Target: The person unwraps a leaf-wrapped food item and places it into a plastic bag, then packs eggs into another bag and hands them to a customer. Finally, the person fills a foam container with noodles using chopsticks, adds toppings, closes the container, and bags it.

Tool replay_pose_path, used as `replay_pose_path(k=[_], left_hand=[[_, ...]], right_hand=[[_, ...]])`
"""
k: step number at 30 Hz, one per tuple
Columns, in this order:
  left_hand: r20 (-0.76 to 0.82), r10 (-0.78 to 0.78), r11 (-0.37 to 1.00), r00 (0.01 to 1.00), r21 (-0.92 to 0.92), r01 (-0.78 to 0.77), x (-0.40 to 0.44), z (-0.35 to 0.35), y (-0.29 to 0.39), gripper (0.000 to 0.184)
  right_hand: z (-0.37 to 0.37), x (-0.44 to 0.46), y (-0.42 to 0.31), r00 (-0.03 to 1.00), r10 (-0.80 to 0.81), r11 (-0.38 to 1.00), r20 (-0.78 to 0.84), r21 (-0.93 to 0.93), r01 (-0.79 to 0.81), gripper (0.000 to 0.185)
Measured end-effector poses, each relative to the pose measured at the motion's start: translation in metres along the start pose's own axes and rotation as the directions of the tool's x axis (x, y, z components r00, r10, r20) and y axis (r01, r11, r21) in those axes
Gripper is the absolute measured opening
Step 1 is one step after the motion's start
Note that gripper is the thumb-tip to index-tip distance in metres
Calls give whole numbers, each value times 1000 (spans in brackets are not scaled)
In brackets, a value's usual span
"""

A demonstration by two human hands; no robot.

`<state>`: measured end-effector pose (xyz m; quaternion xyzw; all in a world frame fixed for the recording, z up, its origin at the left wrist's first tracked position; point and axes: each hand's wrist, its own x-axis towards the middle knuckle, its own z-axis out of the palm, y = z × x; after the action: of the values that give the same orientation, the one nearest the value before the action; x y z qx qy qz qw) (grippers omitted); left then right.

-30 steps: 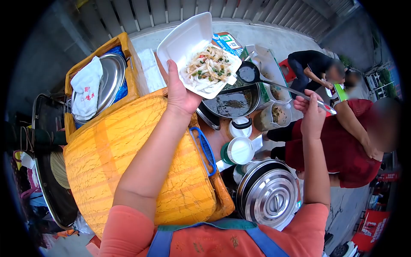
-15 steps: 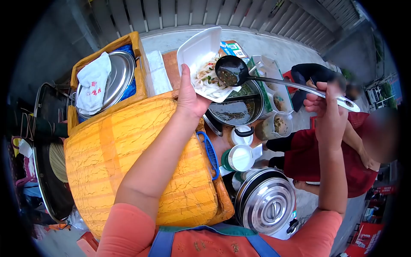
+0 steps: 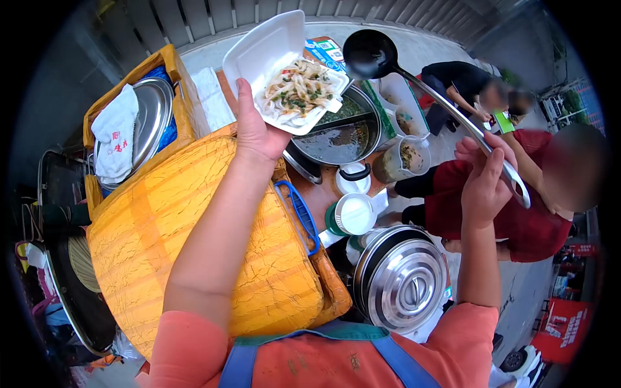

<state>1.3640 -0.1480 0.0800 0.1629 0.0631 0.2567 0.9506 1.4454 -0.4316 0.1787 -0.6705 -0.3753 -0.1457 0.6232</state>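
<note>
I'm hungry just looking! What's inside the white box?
The open white box holds pale noodles with green bits scattered over them. The noodles cover the bottom of the box, so anything lying underneath them can't be seen.

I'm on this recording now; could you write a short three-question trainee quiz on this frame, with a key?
1. Which hand holds the black-bowled ladle with a long silvery handle?
2. True or false: the hinged white foam box is shut.
3. Fill in: the white cloth with red print lies on a round ____ lid.

Key:
1. The right hand.
2. False: it stands open, with pale noodles inside.
3. Metal.
</note>
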Motion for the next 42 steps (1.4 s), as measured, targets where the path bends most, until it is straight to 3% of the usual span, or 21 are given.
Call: replay_pose_path(k=[2,3,5,7,11,13,15,16,17,18,19,22,24,25,27,30,32,37,42], left_hand=[[-6,-19,999,1000,25,19,3,1,-3,73],[-26,-1,999,1000,53,3,3,3,-4,75],[-29,6,998,1000,64,-4,2,6,-6,73],[-32,13,997,999,76,-11,2,8,-7,72],[-5,-7,996,1000,85,7,3,11,-8,73],[-17,47,994,999,102,-45,4,12,-11,73],[-20,52,991,998,121,-49,5,14,-12,74],[-21,67,990,998,130,-63,4,15,-12,74],[-23,81,987,996,139,-77,4,15,-11,74],[-23,83,986,996,148,-79,4,15,-11,74],[-14,73,987,997,143,-70,5,14,-10,74],[-13,78,989,997,127,-75,5,13,-9,73],[-23,83,990,996,119,-79,3,16,-7,73],[-27,91,989,996,116,-87,3,16,-6,73],[-19,80,990,997,118,-78,2,15,-5,73],[-44,56,996,997,76,-53,2,13,-4,73],[-43,44,998,998,35,-42,1,11,-1,72],[-34,59,998,998,34,-58,0,10,0,72],[-7,17,1000,1000,3,-17,-1,6,-1,73]], right_hand=[[-31,-5,18,933,281,960,-226,51,-277,30],[-47,-12,30,930,282,959,-237,50,-278,30],[-72,-32,55,842,418,899,-340,20,-438,30],[-80,-50,77,821,464,871,-333,0,-492,29],[-51,-59,134,794,552,833,-253,137,-536,25],[-17,-60,168,834,527,848,-163,162,-505,23],[29,-56,189,909,416,909,-35,-27,-416,19],[50,-56,205,924,379,925,52,0,-380,14],[68,-59,226,970,212,975,117,-96,-201,11],[81,-52,227,975,-63,955,214,-272,122,12],[92,-52,235,949,-106,914,297,-348,211,11],[117,-55,252,919,-76,868,387,-428,252,9],[131,-58,263,981,81,910,176,-415,0,12],[133,-51,262,940,320,899,117,-352,-262,16],[126,-40,257,874,486,866,-10,-132,-482,20],[99,-7,229,838,541,837,-75,150,-527,23],[79,20,198,846,530,833,-61,227,-505,26],[35,79,94,915,401,892,-37,243,-381,29],[19,100,27,902,430,876,36,226,-427,30]])
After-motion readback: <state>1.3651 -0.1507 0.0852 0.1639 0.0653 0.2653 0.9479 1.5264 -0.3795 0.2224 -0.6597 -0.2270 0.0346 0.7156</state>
